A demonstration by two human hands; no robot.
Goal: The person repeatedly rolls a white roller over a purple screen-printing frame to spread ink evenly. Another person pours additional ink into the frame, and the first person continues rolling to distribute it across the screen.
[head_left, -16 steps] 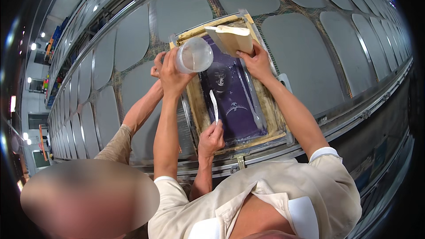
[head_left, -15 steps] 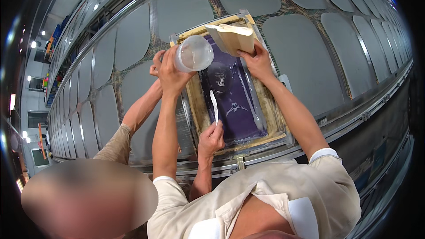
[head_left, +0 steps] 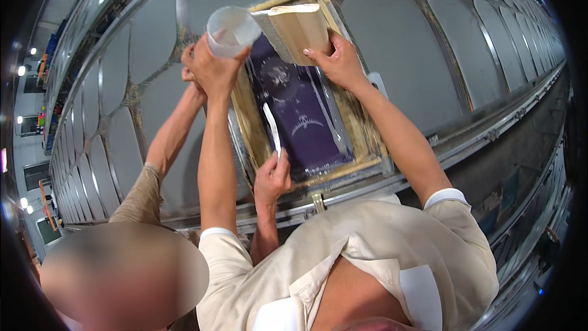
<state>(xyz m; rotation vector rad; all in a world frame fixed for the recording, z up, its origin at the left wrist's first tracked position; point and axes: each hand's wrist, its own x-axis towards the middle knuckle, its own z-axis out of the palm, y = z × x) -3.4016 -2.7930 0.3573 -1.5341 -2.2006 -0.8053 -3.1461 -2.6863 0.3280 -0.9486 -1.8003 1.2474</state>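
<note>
My left hand (head_left: 215, 73) grips a translucent plastic cup (head_left: 236, 24), held tilted over the far left corner of a wood-edged printing screen (head_left: 362, 124). In my right hand (head_left: 343, 64) is a wooden squeegee (head_left: 306, 32), raised above the screen's far half. Purple mesh (head_left: 306, 144) inside the screen bears a round pale motif and an arc-shaped one. A co-worker's hand (head_left: 272, 175) reaches in from below with a white strip-like spatula (head_left: 272, 127) over the mesh's left side. The co-worker's other hand (head_left: 188, 64) is close behind my left hand, partly hidden; whether it touches the cup I cannot tell.
The screen rests on a long table of grey rounded panels (head_left: 404, 49) with patterned strips between them. A metal rail (head_left: 450, 158) runs along the near edge. The co-worker (head_left: 144, 193) stands close at my left, arms around my left arm.
The whole view has shifted, so the screen sits higher and further left. Relative to it, my left hand and the cup have moved slightly away and left, the squeegee a little left.
</note>
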